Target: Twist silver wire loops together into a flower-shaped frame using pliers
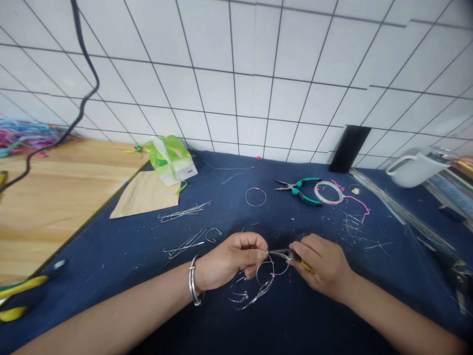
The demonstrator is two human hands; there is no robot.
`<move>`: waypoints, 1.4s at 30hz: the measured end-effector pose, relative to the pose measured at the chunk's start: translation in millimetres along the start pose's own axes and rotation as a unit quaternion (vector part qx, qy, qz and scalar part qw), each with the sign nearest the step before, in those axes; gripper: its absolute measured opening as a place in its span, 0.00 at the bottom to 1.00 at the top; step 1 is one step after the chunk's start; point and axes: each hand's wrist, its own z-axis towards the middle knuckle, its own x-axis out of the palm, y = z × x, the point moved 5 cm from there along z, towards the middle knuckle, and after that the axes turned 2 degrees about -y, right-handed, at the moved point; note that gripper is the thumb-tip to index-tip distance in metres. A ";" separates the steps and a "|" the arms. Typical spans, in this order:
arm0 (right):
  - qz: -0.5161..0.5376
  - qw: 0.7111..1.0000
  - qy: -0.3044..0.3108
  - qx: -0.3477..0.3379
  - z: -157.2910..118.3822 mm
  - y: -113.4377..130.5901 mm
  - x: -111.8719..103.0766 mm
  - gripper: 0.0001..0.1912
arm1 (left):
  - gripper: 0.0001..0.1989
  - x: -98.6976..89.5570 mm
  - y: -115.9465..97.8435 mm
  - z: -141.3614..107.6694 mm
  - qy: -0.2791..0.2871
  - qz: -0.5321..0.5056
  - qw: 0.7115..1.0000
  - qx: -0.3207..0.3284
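The linked wire rings (272, 275), with a few pink beads on them, are low over the near middle of the dark blue table (121, 261), between the two hands. The left hand (238, 259) pinches them between thumb and fingers (a silver bracelet (192, 281) circles its wrist). The right hand (323, 264) is closed around the yellow-handled pliers (306, 266), whose tips reach to the left fingertips; whether their jaws grip the wire, I cannot tell.

Beyond the hands, nearer the table's far edge, a single beaded ring (255, 205) lies flat. To its right are the teal pliers (301, 184) (jaws parted), just beside a round white dish (317, 196) with pink beads in it and a pink cord (357, 200) trailing out to the right. Wire scraps (353, 227) lie in front of the dish.

Left of the hands are two bunches of cut wire, the farther bunch (185, 212) and the nearer bunch (185, 245). Brown paper (146, 195) and a green packet (172, 158), partly over it, are by the far left corner. A black block (349, 148) leans against the tiled wall (254, 88) at the far edge, and a white mug (411, 171) is by the far right corner.
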 end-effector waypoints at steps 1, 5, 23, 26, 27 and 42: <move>-0.003 1.000 0.000 -0.001 0.1 0.2 0.2 0.11 | 0.04 -0.5 0.5 0.0 0.000 -0.002 1.000 -0.001; -0.009 1.000 0.005 -0.003 0.6 0.7 0.9 0.10 | 0.04 -2.3 1.7 0.0 0.001 -0.004 1.000 0.000; 0.004 1.000 0.010 -0.006 3.1 3.4 -0.3 0.12 | 0.06 1.0 1.5 -1.8 0.019 0.013 1.000 0.005; 0.016 1.000 0.010 -0.006 4.3 3.6 -0.5 0.12 | 0.06 2.0 2.4 -1.9 0.025 0.013 1.000 0.004; 0.020 1.000 0.013 -0.007 4.6 3.7 -0.4 0.12 | 0.06 2.3 2.6 -1.9 0.028 0.011 1.000 0.004; -0.017 0.997 -0.018 -0.073 1.8 7.0 -3.5 0.14 | 0.06 9.9 4.8 -4.5 0.080 -0.034 0.996 -0.019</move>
